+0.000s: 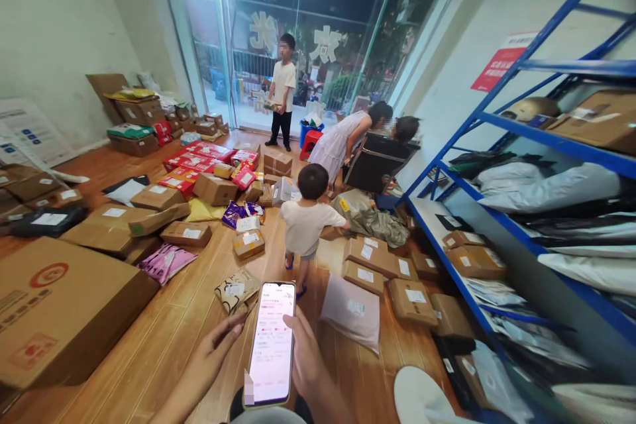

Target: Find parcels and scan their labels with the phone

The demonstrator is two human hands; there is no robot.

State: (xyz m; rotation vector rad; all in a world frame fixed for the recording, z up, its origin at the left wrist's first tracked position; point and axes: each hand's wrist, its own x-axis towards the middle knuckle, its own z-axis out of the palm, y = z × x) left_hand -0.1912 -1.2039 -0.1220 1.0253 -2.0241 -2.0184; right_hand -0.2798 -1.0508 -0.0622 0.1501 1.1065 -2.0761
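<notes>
A lit smartphone (271,344) stands upright in front of me, its screen filled with a page of pink and dark text too small to read. My right hand (307,348) grips it along the right edge, with the thumb over the screen. Just left of the phone is my left hand (222,339), its fingers stretched toward the phone's left edge and apart from the thumb. No object shows in it. Beyond its fingertips a beige patterned parcel (236,289) appears to lie on the wooden floor.
Cardboard boxes (212,189) and parcels cover much of the floor. A large carton (69,311) stands at left, a blue shelf rack (501,116) at right. A person in white (311,222) is close ahead; others are near the glass front. A white round seat (420,394) is at lower right.
</notes>
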